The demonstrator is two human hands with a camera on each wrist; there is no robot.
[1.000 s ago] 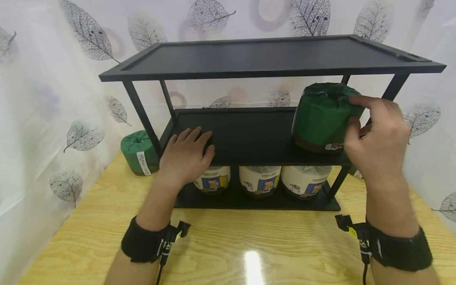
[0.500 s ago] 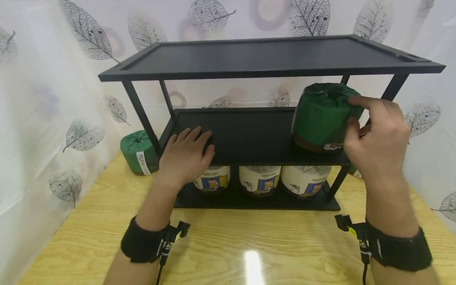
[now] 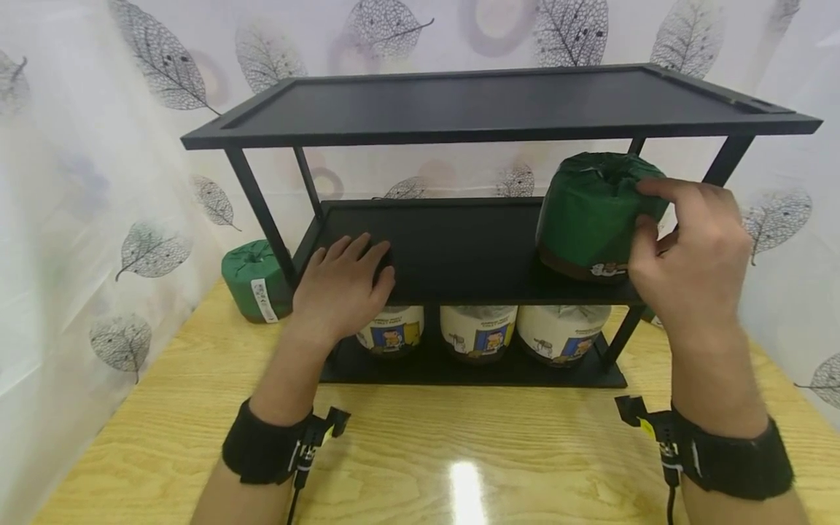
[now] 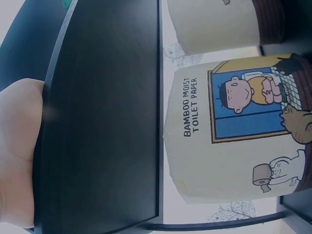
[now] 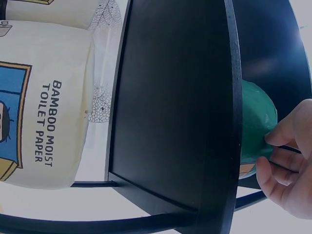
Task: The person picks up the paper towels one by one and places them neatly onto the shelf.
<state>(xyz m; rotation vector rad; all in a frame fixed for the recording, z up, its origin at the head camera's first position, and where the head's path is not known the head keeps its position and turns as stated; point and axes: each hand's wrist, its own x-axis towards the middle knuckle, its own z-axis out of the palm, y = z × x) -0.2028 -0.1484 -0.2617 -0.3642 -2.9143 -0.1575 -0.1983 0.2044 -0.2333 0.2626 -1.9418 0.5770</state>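
At the right end of the rack's middle shelf point(image 3: 459, 248), a green-wrapped toilet paper roll point(image 3: 590, 219) with a brown lower band stands upright. My right hand point(image 3: 695, 248) holds its right side, index finger by the top edge and thumb lower down. In the right wrist view the shelf's edge partly covers this roll point(image 5: 257, 122), and the fingertips are against the wrapper. My left hand point(image 3: 344, 288) lies palm down on the shelf's left front part, fingers spread, holding nothing.
Cream toilet paper rolls, among them a middle one point(image 3: 479, 332), stand on the bottom shelf point(image 3: 459, 373). Left of the black rack, another green roll point(image 3: 252, 281) sits on the wooden table point(image 3: 407, 452). The top shelf point(image 3: 485, 102) overhangs both hands.
My right hand and the green roll in it have shifted slightly left along the shelf. My left hand has stayed in place.
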